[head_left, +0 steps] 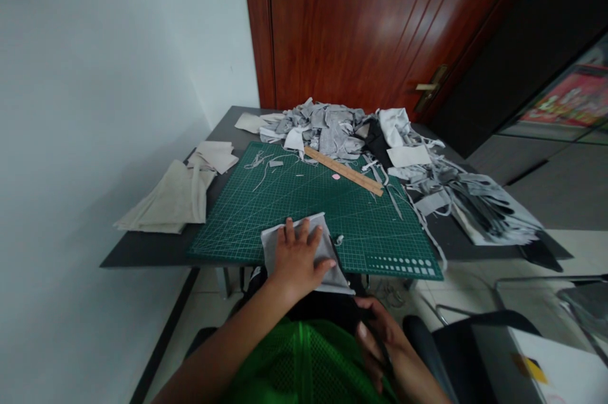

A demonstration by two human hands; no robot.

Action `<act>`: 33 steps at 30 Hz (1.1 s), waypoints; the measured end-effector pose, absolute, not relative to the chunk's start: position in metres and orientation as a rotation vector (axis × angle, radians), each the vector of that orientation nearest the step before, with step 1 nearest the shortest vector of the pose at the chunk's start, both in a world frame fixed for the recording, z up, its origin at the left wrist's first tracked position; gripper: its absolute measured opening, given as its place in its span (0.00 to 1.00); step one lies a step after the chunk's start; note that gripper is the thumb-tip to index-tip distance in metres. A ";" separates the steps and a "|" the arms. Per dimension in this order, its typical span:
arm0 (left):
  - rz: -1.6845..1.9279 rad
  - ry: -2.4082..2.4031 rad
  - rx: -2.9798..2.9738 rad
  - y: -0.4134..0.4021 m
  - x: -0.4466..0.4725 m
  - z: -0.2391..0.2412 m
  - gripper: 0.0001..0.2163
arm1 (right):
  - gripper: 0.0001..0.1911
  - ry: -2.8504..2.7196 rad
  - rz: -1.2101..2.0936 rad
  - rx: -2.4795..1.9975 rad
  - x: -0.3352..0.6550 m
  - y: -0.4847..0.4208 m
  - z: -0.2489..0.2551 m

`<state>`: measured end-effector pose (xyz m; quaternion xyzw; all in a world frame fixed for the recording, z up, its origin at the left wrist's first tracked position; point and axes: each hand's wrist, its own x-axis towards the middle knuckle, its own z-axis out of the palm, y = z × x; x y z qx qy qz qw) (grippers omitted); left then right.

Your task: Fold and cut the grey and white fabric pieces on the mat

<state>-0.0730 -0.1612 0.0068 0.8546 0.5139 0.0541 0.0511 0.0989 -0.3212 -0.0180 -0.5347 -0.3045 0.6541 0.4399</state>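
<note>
My left hand [297, 258] lies flat with fingers spread on a light grey fabric piece [270, 247]. The fabric rests on the front edge of a green cutting mat [228, 227], and its near end hangs over the edge. A thin dark strip [338, 258] runs along the fabric's right side towards my lap. Below the table edge, my right hand [387, 334] is closed around a dark strip, which seems to be the same one; its end is hard to see against the dark clothing. A small white scrap [339, 240] lies just right of the fabric.
A wooden ruler [344, 171] and loose threads lie on the mat. Grey fabric scraps [327, 125] are heaped at the back. Cream cloth [171, 198] is stacked left, folded grey fabric [494, 208] right. A chair with a box [555, 359] stands at lower right.
</note>
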 end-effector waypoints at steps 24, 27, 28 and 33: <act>0.468 1.380 2.840 -0.101 -0.090 -0.007 0.30 | 0.36 -0.693 1.719 -1.193 0.118 -0.323 -0.030; 0.529 1.361 2.855 -0.098 -0.091 -0.008 0.32 | 0.37 -0.661 1.691 -1.250 0.118 -0.320 -0.025; 0.556 1.362 2.860 -0.097 -0.090 -0.007 0.31 | 0.38 -0.644 1.689 -1.276 0.118 -0.319 -0.023; 0.640 1.383 2.903 -0.101 -0.085 0.002 0.14 | 0.38 -0.613 1.661 -1.329 0.111 -0.308 -0.009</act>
